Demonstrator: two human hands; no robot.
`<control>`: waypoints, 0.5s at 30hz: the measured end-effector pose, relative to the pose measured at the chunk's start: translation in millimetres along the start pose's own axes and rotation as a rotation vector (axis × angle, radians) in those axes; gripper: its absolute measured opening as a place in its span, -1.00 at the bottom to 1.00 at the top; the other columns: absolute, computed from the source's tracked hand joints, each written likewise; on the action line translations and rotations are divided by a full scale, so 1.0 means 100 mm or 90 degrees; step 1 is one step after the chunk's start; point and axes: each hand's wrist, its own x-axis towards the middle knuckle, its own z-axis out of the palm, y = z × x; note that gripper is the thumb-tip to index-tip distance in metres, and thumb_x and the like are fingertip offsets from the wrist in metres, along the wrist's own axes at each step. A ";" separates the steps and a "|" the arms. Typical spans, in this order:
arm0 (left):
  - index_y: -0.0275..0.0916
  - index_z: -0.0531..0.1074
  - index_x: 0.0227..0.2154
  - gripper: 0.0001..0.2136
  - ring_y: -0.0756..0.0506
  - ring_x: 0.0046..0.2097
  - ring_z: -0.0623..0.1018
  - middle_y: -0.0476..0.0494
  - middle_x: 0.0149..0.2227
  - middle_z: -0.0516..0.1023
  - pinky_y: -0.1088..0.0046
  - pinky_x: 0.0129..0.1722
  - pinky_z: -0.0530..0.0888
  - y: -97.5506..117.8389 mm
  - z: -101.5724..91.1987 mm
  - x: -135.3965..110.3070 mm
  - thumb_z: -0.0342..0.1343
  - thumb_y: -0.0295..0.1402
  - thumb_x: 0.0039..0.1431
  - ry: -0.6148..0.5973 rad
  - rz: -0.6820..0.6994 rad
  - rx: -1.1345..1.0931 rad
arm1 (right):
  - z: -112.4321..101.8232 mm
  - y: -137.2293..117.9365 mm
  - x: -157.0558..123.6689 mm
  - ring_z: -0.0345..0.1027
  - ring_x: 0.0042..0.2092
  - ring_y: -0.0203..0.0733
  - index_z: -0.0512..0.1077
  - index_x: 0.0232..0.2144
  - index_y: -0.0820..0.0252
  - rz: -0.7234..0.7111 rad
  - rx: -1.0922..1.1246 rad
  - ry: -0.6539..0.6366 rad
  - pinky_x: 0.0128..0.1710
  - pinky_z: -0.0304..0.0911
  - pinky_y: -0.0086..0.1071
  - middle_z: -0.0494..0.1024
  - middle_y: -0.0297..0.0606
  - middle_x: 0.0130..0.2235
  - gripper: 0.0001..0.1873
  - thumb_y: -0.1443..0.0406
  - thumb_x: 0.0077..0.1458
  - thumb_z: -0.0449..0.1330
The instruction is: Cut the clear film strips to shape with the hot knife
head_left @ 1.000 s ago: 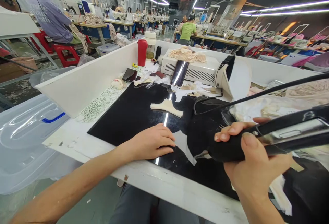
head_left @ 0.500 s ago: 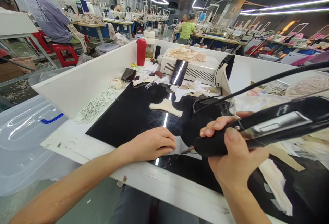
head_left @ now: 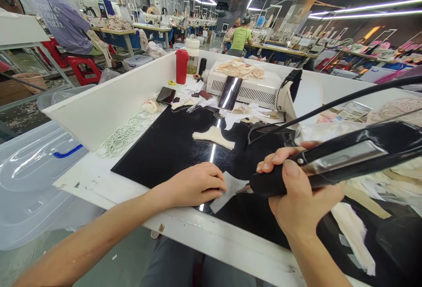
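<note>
My left hand (head_left: 198, 184) rests on the black board (head_left: 158, 146), fingers curled and pressed on the edge of a small thin greyish-white fabric piece (head_left: 227, 194). My right hand (head_left: 301, 199) is wrapped around a corded black hand tool (head_left: 346, 159) with a silver strip along its body. Its narrow metal tip touches or lies just over the right side of the fabric piece; I cannot tell which. Beyond my hands, a cream curved fabric piece (head_left: 214, 136) lies flat on the board.
A black cable (head_left: 316, 111) runs from the right across the board. Behind are a phone (head_left: 230, 92), a white machine (head_left: 244, 85), fabric scraps (head_left: 247, 113) and a red bottle (head_left: 181, 66). Cord loops (head_left: 121, 135) lie left. More scraps (head_left: 356, 234) lie right. Co-workers sit farther off.
The thin fabric piece has turned and now shows more of itself, its lower corner pointing toward me. The tool and my right hand have shifted slightly; my left hand is nearly still.
</note>
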 end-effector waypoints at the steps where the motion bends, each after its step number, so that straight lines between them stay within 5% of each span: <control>1: -0.21 0.59 -0.12 -0.85 -0.13 0.00 0.53 -0.20 -0.06 0.59 0.31 0.12 0.43 0.00 0.00 -0.01 0.13 -0.44 0.36 0.001 0.001 0.002 | -0.01 0.01 0.01 0.38 -0.50 -0.27 0.39 -0.14 0.05 -0.005 -0.004 0.006 -0.44 0.39 -0.27 0.51 -0.47 -0.40 -0.62 0.29 0.02 0.42; 15: -0.14 0.54 -0.02 -0.69 -0.22 0.19 0.50 -0.17 0.12 0.56 0.04 0.36 0.13 0.03 0.00 -0.02 0.37 -0.30 0.19 -0.080 -0.033 -0.022 | 0.08 -0.09 -0.07 0.37 -0.51 -0.26 0.38 -0.15 0.04 0.050 0.046 0.009 -0.48 0.38 -0.30 0.50 -0.48 -0.44 -0.56 0.24 -0.06 0.46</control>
